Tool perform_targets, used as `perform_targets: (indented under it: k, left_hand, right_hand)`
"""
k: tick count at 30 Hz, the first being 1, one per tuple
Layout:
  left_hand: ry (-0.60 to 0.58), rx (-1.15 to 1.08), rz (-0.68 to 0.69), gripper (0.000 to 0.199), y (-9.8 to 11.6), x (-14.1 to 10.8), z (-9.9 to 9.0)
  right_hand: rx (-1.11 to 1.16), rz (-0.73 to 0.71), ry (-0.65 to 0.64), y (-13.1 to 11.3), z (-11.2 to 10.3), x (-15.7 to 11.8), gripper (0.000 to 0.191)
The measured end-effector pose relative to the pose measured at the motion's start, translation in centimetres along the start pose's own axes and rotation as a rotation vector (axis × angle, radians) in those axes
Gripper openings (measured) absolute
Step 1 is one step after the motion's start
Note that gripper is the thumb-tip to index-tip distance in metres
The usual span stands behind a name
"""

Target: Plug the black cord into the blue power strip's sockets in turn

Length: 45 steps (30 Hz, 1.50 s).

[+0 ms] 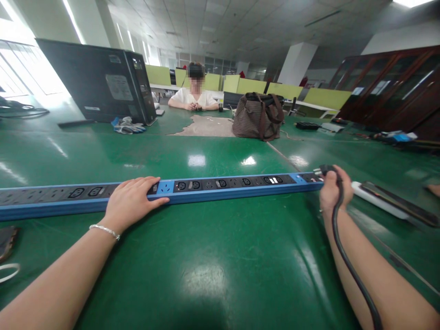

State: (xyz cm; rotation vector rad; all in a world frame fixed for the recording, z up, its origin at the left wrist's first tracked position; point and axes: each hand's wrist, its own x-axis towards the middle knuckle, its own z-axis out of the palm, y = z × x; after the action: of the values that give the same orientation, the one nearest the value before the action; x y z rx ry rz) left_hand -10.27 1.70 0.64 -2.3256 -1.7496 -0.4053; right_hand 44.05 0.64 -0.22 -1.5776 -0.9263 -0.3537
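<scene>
A long blue power strip (220, 197) with black sockets of several kinds lies across the green table (206, 266). My left hand (132, 201) grips it left of the middle, fingers over the top and thumb along the near side. Near the strip's right end, my right hand (336, 190) is closed around a black power plug (325, 170). The plug's metal pins point left, just over the end sockets; whether they touch the strip I cannot tell. From the plug, a black cable (343, 252) runs down along my right forearm.
A black computer tower (99, 87) stands at the back left, with work gloves (127, 125) beside it. A brown bag (254, 117) and a seated person (194, 98) are farther back. A white bar-shaped object (378, 200) lies right; a phone (7, 242) lies left.
</scene>
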Motion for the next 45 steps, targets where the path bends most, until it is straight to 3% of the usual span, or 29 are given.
perform_targets:
  k: [4, 10, 14, 20, 24, 45]
  left_hand:
    - [0.002, -0.002, 0.003, 0.069, 0.0, 0.0, 0.0]
    - [-0.008, -0.017, -0.001, 0.069, 0.0, 0.0, -0.1]
    - [-0.006, -0.03, -0.007, 0.07, 0.0, 0.1, -0.1]
    - [-0.011, -0.024, -0.006, 0.071, 0.0, 0.0, -0.1]
    - [-0.005, -0.008, -0.001, 0.07, 0.0, 0.0, 0.0]
    - [0.007, -0.017, -0.004, 0.071, -0.1, 0.0, 0.1]
  right_hand:
    - [-0.025, 0.021, -0.012, -0.4, -0.2, -0.5, 0.046]
    - [-0.077, -0.067, -0.268, -1.0, 0.9, -1.1, 0.039]
    - [-0.159, -0.142, -0.357, -1.5, 1.2, -1.5, 0.041]
    - [-0.332, -0.281, -0.4, -3.6, 0.7, -2.1, 0.04]
    - [-0.402, -0.295, -0.401, -4.3, 0.6, -2.2, 0.041]
    - [-0.466, -0.317, -0.493, -2.7, 0.4, -2.7, 0.045]
